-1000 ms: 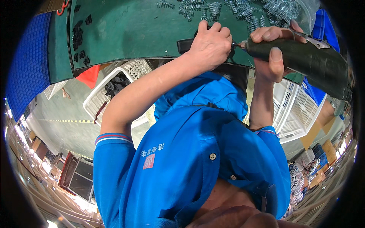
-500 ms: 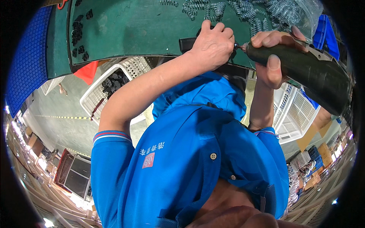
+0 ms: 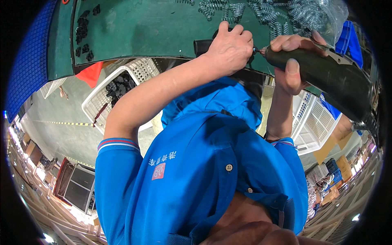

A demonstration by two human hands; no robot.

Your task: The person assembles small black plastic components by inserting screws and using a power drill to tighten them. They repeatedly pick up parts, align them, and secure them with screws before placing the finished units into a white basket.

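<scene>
My left hand (image 3: 230, 47) is closed over a small black part (image 3: 201, 46) at the near edge of the green table mat (image 3: 155, 28). My right hand (image 3: 289, 61) grips a dark, thick power screwdriver (image 3: 326, 73). Its metal tip (image 3: 258, 51) points left and meets the part right beside my left fingers. My blue shirt (image 3: 204, 171) fills the lower middle of the view.
A heap of metal springs (image 3: 269, 12) in a clear bag lies behind my hands. Several small black parts (image 3: 83, 32) sit at the mat's left. White baskets (image 3: 96, 102) (image 3: 316, 122) stand below the table. A blue crate (image 3: 28, 61) is at left.
Both hands and the screwdriver have kept their hold at the black part. They sit slightly higher in the picture, as my head tilted a little.
</scene>
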